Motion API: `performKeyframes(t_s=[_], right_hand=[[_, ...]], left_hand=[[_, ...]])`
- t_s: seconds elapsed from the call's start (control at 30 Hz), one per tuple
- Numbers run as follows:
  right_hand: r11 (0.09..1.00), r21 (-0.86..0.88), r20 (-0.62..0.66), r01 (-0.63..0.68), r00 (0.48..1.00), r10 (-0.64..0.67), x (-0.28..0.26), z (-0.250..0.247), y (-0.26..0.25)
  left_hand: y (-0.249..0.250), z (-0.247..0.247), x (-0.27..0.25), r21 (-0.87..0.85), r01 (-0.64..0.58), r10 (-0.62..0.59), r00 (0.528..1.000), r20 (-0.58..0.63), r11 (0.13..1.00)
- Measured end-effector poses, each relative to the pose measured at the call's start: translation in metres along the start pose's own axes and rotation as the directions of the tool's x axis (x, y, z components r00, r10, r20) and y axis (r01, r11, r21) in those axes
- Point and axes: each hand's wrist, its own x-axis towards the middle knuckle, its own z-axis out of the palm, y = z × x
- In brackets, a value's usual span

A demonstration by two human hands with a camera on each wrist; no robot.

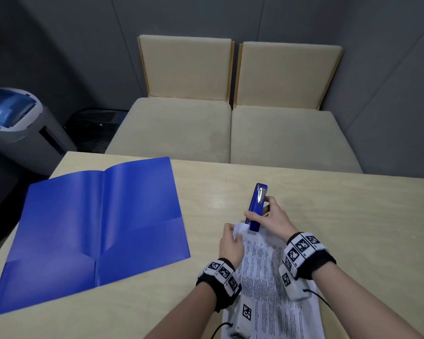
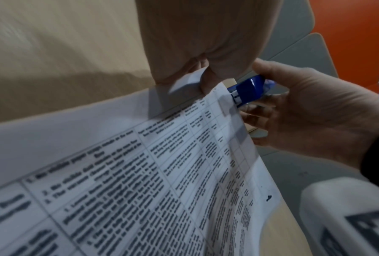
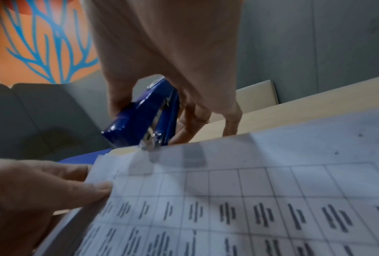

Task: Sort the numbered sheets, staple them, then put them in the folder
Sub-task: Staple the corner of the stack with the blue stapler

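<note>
Sheets (image 1: 267, 277) long axis near-to-far, L hand (image 1: 230, 243) pinches far corner, R hand (image 1: 274, 216) grips stapler (image 1: 257, 206).

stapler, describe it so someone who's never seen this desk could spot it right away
On the pale wooden table, right of the open blue folder, a stack of printed sheets runs toward the person. At its far corner, the right hand grips the stapler. It is narrow, glossy dark blue with a silver metal insert, unlike the flat matte folder.
</note>
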Motion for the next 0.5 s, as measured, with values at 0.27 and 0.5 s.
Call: performKeyframes(t_s=[0.27, 0.5], right_hand=[[0.998, -0.055, 0.078, -0.019, 0.997, 0.023, 0.018, -0.007, 0.002], [0.985, -0.157, 0.105, 0.065, 0.993, -0.049, 0.015, 0.0, -0.001]], left_hand=[[0.0, -0.003, 0.005, -0.006, 0.008, -0.008, 1.0, 0.003, 1.0], [0.003, 0.002, 0.007, 0.026, -0.025, 0.025, 1.0, -0.011, 0.999]])
